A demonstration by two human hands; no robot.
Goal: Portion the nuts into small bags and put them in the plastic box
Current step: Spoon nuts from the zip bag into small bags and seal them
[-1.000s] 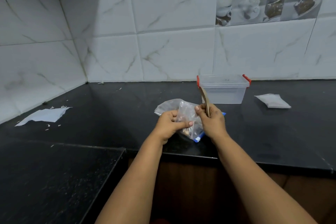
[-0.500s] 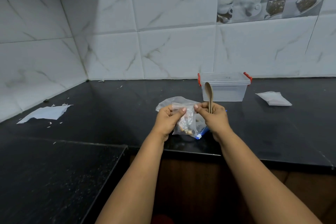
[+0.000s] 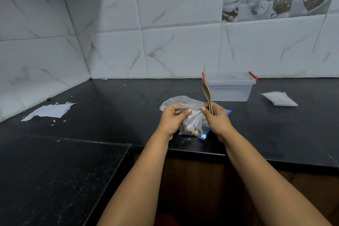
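Observation:
A small clear zip bag (image 3: 192, 121) with nuts at its bottom hangs above the black counter (image 3: 110, 108). My left hand (image 3: 172, 119) pinches its top left corner and my right hand (image 3: 217, 118) pinches the top right corner. The right hand also grips a wooden spoon (image 3: 207, 94), bowl pointing up. Under and behind the small bag lies a larger clear bag with a blue zip edge (image 3: 204, 136). The clear plastic box (image 3: 229, 88) with red clips stands behind, lid on.
A stack of flat small bags (image 3: 278, 98) lies right of the box. A torn white paper sheet (image 3: 49, 111) with scraps lies on the counter's left. A lower dark counter section (image 3: 55, 180) sits at the near left. Tiled walls close the back and left.
Both hands lifted the small bag and pulled its top edge straight between them. The spoon turned upright in my right hand.

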